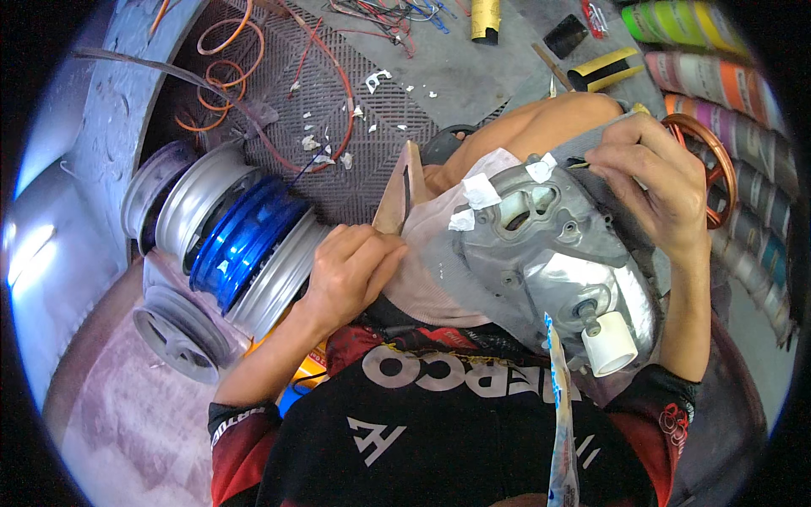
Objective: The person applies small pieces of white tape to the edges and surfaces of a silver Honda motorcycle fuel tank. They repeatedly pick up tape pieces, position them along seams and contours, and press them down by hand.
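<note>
A grey metal engine cover lies on a cloth across my lap, with torn white tape pieces stuck at its upper edge and a white tape roll standing on its lower part. My right hand pinches a small dark, thin item just beyond the cover's top right edge; what it is I cannot tell. To the left of the cover, my left hand is closed at the near end of a flat tan wedge-shaped piece. The fingers hide where the two meet.
Several wheel rims, one a blue rim, stand at left. A grey spoked wheel lies below them. An orange coiled hose and white scraps are on the floor mat. Several paint cans line the right, beside a copper-coloured wheel.
</note>
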### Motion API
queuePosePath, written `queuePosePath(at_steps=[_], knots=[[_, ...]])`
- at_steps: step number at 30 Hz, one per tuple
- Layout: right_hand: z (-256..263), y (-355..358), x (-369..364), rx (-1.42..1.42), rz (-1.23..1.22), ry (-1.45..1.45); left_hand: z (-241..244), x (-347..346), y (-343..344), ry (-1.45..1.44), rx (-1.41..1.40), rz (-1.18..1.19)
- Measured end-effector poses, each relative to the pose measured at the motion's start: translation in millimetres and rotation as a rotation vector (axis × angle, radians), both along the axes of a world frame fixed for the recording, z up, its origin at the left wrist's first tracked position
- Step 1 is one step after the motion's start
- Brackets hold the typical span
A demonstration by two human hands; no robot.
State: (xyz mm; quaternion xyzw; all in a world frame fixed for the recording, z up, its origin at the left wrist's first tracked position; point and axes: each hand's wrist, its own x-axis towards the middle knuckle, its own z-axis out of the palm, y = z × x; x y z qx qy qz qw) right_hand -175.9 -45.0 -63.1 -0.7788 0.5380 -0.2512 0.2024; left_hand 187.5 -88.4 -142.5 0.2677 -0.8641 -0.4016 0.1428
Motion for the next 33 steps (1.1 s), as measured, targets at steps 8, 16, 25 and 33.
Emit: queuePosePath(at_steps=[8, 16, 25, 33], knots=[[-23, 7, -7, 0.070, -0.020, -0.075, -2, -4, 6, 0.015, -0.016, 0.033], [0, 3, 16, 0.007, -0.064, -0.108, -23, 11, 14, 0.026, -0.056, 0.031], [25, 4, -1, -0.059, -0.120, -0.265, 21, 4, 13, -0.090, -0.112, 0.050], [27, 20, -11, -0.069, -0.185, -0.332, 55, -8, -6, 0.008, -0.192, 0.078]])
